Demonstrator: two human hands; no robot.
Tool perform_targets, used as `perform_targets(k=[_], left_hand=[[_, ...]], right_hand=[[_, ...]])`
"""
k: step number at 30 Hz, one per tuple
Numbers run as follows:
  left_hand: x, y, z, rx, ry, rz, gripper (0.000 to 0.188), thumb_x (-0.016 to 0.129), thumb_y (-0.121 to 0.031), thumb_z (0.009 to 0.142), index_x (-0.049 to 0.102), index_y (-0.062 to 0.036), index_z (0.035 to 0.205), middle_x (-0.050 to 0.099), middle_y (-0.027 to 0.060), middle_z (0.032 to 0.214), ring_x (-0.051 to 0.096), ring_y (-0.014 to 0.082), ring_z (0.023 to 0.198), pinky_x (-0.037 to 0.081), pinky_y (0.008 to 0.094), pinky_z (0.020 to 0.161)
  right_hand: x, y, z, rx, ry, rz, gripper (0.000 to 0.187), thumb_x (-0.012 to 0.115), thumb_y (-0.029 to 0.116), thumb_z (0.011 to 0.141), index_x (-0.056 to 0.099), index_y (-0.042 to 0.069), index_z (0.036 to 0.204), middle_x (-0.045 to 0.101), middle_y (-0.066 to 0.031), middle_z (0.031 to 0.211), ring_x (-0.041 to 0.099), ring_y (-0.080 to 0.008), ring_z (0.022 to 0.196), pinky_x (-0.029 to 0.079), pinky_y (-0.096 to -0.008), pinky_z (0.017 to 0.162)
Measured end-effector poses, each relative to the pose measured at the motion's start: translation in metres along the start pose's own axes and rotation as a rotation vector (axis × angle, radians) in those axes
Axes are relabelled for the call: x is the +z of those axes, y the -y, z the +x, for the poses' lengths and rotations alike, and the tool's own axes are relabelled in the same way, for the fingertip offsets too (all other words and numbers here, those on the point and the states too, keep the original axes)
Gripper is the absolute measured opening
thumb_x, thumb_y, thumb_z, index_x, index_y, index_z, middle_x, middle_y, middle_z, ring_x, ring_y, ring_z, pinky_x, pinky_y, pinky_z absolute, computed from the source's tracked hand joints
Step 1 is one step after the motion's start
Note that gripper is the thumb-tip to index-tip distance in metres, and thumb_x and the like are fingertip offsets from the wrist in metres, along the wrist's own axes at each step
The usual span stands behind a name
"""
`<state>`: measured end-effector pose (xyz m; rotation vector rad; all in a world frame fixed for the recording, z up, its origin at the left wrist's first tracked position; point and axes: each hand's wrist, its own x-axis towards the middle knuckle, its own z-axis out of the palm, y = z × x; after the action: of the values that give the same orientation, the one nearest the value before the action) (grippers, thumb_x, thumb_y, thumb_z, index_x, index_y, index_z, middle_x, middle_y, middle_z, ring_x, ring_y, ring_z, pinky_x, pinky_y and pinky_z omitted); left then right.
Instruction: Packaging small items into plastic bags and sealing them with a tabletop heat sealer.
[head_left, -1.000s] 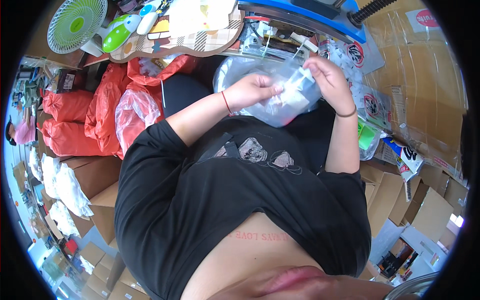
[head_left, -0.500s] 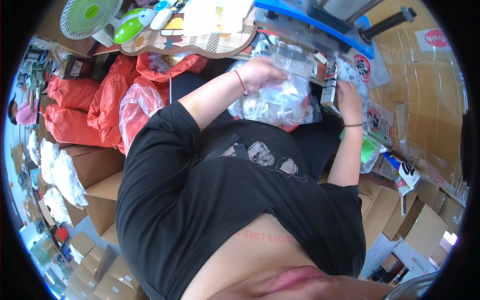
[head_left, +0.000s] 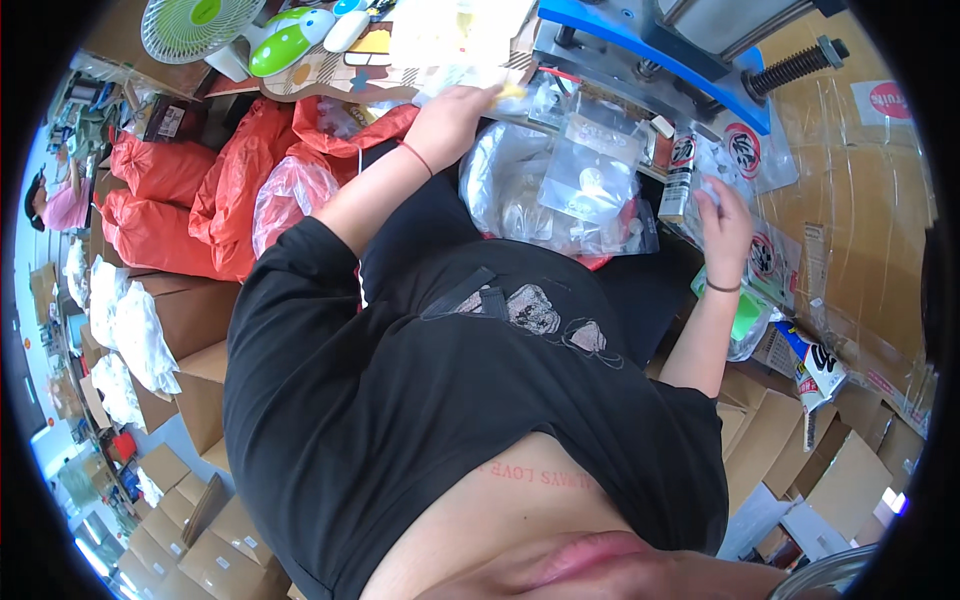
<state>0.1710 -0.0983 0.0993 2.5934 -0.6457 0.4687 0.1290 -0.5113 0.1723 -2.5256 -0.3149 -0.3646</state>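
My left hand (head_left: 450, 124) is at the near edge of the patterned mat (head_left: 300, 87), its fingers closed. Beside its fingertips shows a small blurred yellowish bit (head_left: 512, 91); what the fingers hold cannot be made out. My right hand (head_left: 728, 232) is raised on the right with bent fingers, close to crumpled clear plastic (head_left: 712, 160); anything between the fingertips is too small to name. Nearby stands a narrow printed carton (head_left: 677, 180). Between my hands, a flat clear plastic bag (head_left: 590, 165) lies on a heap of clear bags (head_left: 500, 180) in front of my lap.
A blue-framed press-like machine (head_left: 660, 45) with a spring rod stands at the far right. Beside it rises a large taped cardboard box (head_left: 860, 190). Red plastic sacks (head_left: 165, 230) are piled on the left. A green-and-white fan (head_left: 205, 20) stands at the back left.
My left hand has left the flat clear bag and moved left and away to the mat's edge. My right hand has drawn slightly back and right from the narrow carton. The view has shifted slightly.
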Motion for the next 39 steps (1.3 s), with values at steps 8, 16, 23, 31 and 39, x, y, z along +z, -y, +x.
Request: perform_targets(k=[8,16,23,31,39], left_hand=[[0.007,-0.066,0.008,-0.422,0.228,-0.984,0.020,0.066,-0.020,0.094,0.070,-0.0016,0.103,0.071,0.0029,0.085,0.064,0.0082,0.077,0.051,0.0250,0.074],[0.021,-0.120,0.009,-0.504,0.461,-1.336,0.019,0.067,-0.017,0.095,0.069,0.0000,0.103,0.070,0.0013,0.088,0.062,0.0057,0.076,0.050,0.0228,0.072],[0.036,-0.141,0.005,-0.635,0.709,-1.741,0.018,0.068,-0.013,0.092,0.068,-0.0020,0.106,0.072,0.0053,0.095,0.067,0.0100,0.083,0.053,0.0251,0.078],[0.044,-0.099,0.043,-0.792,0.445,-1.672,0.016,0.072,-0.006,0.085,0.068,-0.0014,0.100,0.071,0.0073,0.092,0.069,0.0132,0.082,0.057,0.0281,0.071],[0.038,-0.018,0.066,-0.544,-0.322,-0.605,0.053,0.072,-0.027,0.086,0.050,-0.0001,0.126,0.067,0.0196,0.105,0.067,0.0360,0.090,0.055,0.0427,0.080]], right_hand=[[0.035,0.070,0.025,-0.279,0.134,0.265,0.018,0.071,0.016,0.088,0.066,0.000,0.093,0.065,-0.0041,0.080,0.059,-0.0144,0.078,0.046,-0.0290,0.070],[0.037,0.077,0.038,-0.013,0.103,0.408,0.027,0.061,0.026,0.098,0.068,0.000,0.094,0.064,-0.0038,0.077,0.056,-0.0129,0.070,0.045,-0.0278,0.069],[0.016,0.036,0.029,-0.148,0.269,0.312,0.027,0.056,0.025,0.099,0.067,0.002,0.104,0.067,-0.0109,0.089,0.064,-0.0209,0.083,0.050,-0.0320,0.074],[0.016,-0.036,0.006,0.021,0.073,-0.451,0.033,0.069,0.012,0.084,0.061,0.005,0.116,0.056,-0.0184,0.109,0.057,-0.0409,0.101,0.048,-0.0445,0.086],[0.013,-0.047,-0.006,0.082,0.142,-0.303,0.029,0.072,0.008,0.080,0.062,0.008,0.107,0.052,-0.0185,0.101,0.055,-0.0387,0.102,0.046,-0.0439,0.086]])
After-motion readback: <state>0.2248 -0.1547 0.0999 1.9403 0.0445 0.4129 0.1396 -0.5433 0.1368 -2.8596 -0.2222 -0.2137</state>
